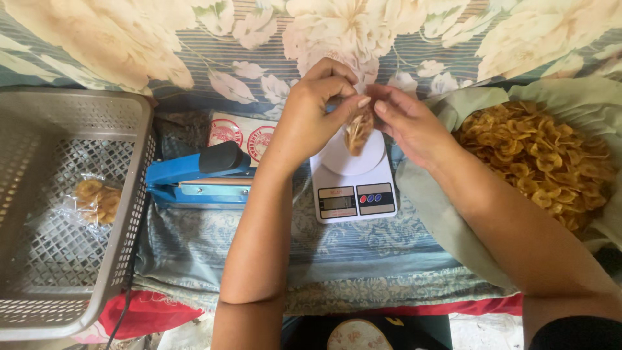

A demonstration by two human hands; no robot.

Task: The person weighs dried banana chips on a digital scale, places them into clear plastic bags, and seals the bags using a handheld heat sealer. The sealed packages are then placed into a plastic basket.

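The person's left hand [317,107] and right hand [405,123] meet above the small white kitchen scale [353,178]. Both hands pinch the top of a little clear plastic bag of yellow chips [358,129]. The fingers of each hand are closed tight on the bag's mouth, one hand on each side. The bag hangs down between them, right over the round white plate of the scale. I cannot tell if the bottom of the bag touches the plate or hangs just above it.

To do this step well, I think the bag should sit on the middle of the plate and the hands should let go, so the number on the little screen is true. Holding the bag up would make it look too light. The mouth of the bag should stay upright so no chips fall out.

On the right, close to the right arm, is a big heap of yellow chips [531,159] lying on a pale green plastic sheet [440,214]. That is near enough to reach for more chips.

Just to the left of the scale lies a blue bag sealer with a black handle [204,172], with its arm down. Behind it are some white labels with red round prints [243,133].

Far to the left is a grey plastic basket with holes [123,194]. One filled clear bag of chips [97,198] lies inside it. All of this rests on a blue cloth with big cream flowers [194,58].
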